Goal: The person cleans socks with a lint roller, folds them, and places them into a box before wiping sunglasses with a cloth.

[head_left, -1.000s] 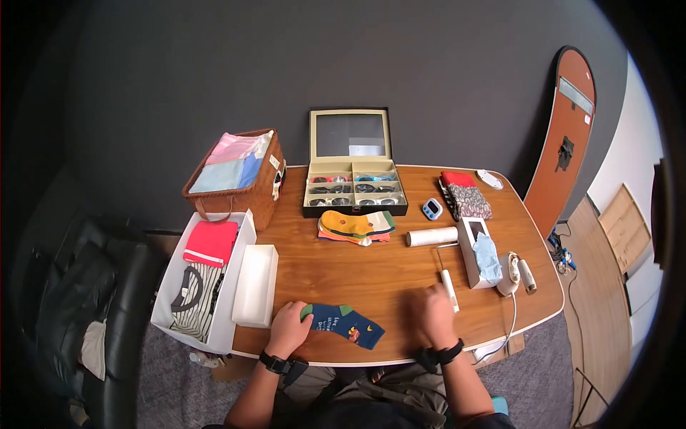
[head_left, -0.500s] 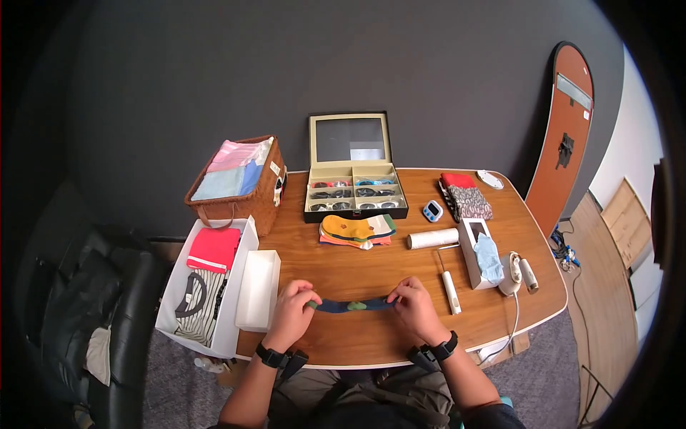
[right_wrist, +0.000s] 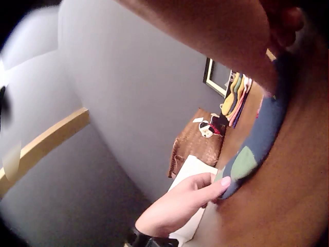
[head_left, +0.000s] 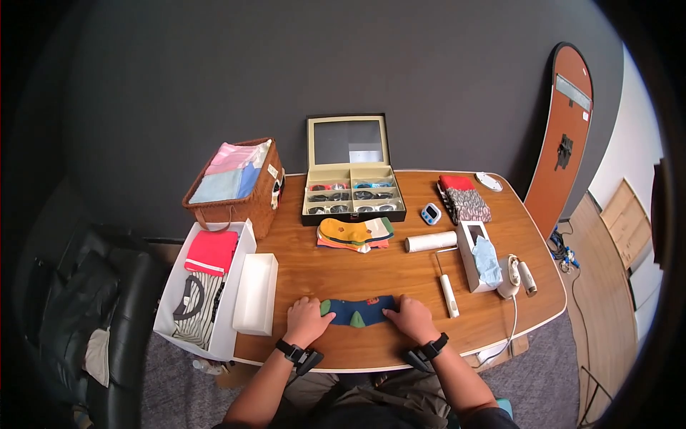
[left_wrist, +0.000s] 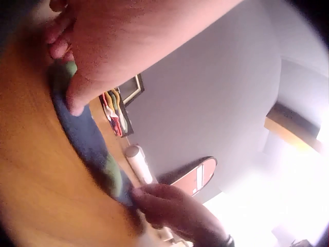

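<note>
A dark blue sock [head_left: 350, 312] with green patches and a small red-orange figure is stretched sideways near the table's front edge. My left hand [head_left: 307, 322] pinches its green left end, thumb on top. The other end is pinched by my right hand [head_left: 414, 319]. In the left wrist view, the sock [left_wrist: 85, 136] runs from my left thumb to my right hand [left_wrist: 177, 208]. The right wrist view shows my left hand [right_wrist: 180, 200] gripping the sock [right_wrist: 264, 136] by its end, beside a green patch. Some fingertips are hidden.
Stacked socks [head_left: 354, 234] lie before an eyewear case [head_left: 355, 214]. On the left stand a narrow white box [head_left: 255, 293], a clothes bin [head_left: 239, 286] and a wicker basket [head_left: 254, 214]. A white roll [head_left: 430, 242], lint roller [head_left: 449, 295] and mask box [head_left: 471, 264] sit rightward.
The right hand has come over to the sock and taken its right end. The sock has moved forward from the table edge, then come lower, its printed face showing again.
</note>
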{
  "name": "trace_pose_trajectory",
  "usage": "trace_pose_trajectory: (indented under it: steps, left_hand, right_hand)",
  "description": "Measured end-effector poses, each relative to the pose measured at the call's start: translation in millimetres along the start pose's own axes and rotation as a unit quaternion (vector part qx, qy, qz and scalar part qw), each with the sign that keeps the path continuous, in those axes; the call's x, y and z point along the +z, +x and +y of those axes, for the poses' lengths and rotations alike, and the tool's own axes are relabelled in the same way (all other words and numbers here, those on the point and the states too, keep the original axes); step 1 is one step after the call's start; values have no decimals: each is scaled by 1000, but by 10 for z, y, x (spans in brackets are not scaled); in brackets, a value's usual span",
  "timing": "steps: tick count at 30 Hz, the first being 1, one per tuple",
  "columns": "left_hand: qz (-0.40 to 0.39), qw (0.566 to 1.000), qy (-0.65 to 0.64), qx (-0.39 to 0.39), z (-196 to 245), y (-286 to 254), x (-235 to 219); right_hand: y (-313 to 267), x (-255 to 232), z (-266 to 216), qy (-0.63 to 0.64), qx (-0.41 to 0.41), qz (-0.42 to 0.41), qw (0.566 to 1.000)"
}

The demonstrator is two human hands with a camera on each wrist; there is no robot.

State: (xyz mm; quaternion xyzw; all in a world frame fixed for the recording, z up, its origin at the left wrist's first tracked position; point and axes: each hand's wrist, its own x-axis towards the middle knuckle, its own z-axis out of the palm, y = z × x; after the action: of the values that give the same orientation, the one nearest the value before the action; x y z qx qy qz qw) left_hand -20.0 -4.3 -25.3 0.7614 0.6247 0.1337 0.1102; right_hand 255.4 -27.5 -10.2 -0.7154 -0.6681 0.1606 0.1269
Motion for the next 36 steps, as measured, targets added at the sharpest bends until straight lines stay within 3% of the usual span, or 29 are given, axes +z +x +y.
trace_pose_trajectory:
  steps: [4,6,8,10,12,14,18,20,22,24,26,29,34,36]
  left_hand:
    - [-24,989,-144,-19,-3,194,-55]
    - [10,951,-307,28,-65,403,-58]
    - [36,940,-336,41,-59,699,-159]
    - [62,930,-361,39,-38,1059,-251]
    - [93,915,-390,52,-40,1458,-235]
    - [140,921,-363,8,-45,1814,-201]
    - [144,931,-333,-28,-101,2266,-6]
    - [195,946,-261,-1,-113,2310,105]
    - [210,945,-250,-11,-88,2276,149]
    - [313,938,-117,92,32,2117,46]
    - [212,955,-112,175,164,1980,-95]
    - [177,967,-20,184,39,2003,163]
    - [144,961,-160,174,-161,2141,275]
    - [138,961,-185,149,-226,2188,213]
  right_hand:
    - [233,1,7,91,-30,-62,993]
    - [402,-45,-7,137,-56,-33,988]
    - [673,-64,17,183,-81,-5,980]
    - [1128,-9,102,382,-82,10,920]
    - [1586,-25,158,341,-96,72,932]
    - [2034,-3,192,327,-129,138,926]
    - [2273,-174,-26,231,-130,215,940]
    - [2308,-103,-37,250,-123,198,940]
    - [2311,4,-48,139,-140,263,945]
    - [2178,-72,-201,37,-206,269,940]
    - [2108,-23,-332,32,-334,233,913]
    - [2001,226,-358,-28,-316,196,928]
    - [2050,245,-283,-18,-310,172,935]
    - [2164,240,-249,49,-344,162,924]
